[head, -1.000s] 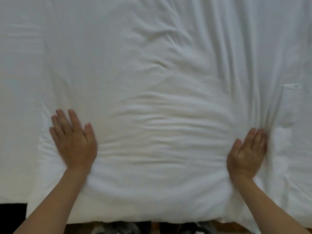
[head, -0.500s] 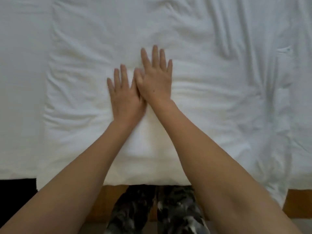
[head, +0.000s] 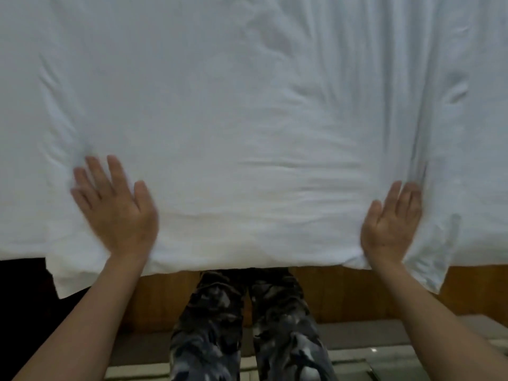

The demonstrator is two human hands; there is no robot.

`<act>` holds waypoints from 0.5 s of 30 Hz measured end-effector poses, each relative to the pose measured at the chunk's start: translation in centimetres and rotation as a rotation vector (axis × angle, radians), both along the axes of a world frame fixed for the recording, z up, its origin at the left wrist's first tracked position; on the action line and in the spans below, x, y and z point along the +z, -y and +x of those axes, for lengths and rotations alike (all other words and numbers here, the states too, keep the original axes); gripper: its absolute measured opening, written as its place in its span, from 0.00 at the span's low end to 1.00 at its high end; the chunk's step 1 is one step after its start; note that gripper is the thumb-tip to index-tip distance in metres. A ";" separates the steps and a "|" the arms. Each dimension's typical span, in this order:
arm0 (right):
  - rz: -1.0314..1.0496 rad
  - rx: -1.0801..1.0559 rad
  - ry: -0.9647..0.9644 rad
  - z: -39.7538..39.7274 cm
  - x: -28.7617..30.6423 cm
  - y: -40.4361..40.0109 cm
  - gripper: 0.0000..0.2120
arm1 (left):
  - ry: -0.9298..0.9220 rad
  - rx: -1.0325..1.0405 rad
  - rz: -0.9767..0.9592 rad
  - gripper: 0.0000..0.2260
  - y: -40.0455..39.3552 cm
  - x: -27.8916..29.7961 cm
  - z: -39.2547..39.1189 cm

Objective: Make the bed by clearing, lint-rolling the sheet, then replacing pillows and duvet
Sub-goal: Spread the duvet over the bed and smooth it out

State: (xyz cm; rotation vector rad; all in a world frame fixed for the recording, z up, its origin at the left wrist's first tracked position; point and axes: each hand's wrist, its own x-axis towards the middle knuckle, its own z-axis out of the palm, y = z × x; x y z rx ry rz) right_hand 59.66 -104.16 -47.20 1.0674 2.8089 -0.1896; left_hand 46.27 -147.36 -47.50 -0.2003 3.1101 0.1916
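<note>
Both flat, spread palms, left hand (head: 115, 210) and right hand (head: 391, 224), press the rumpled white cotton duvet (head: 247, 119) near the bed's wooden foot (head: 343, 292), gripping nothing; smoothing works best sweeping outward evenly.

I see the duvet (head: 247, 111) spread over the bed, its near edge hanging over the bed frame (head: 343, 292) in front of me. My left hand (head: 115, 210) lies flat on it near the left, my right hand (head: 390, 224) on it well apart to the right. My legs (head: 247, 325) stand between them, below the edge.
</note>
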 end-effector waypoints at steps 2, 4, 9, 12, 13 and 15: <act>-0.002 -0.049 0.030 2.5 0.3 -1.0 0.28 | 0.002 0.054 -0.004 0.25 0.7 0.2 1.9; 0.000 -0.098 0.045 3.6 0.2 -1.3 0.28 | 0.025 0.078 -0.016 0.25 1.0 0.5 3.6; -0.011 -0.261 -0.101 0.4 1.4 1.6 0.27 | -0.027 0.043 0.093 0.26 -1.1 2.5 2.7; -0.086 0.073 -0.272 -4.7 2.5 6.6 0.27 | -0.112 -0.090 0.155 0.25 -5.9 4.1 -1.1; -0.120 0.189 -0.299 -7.1 2.7 8.3 0.27 | -0.117 -0.129 0.156 0.25 -7.8 4.3 -2.6; -0.139 0.365 -0.327 -12.6 3.0 11.6 0.27 | -0.094 -0.216 0.143 0.24 -11.3 4.5 -5.1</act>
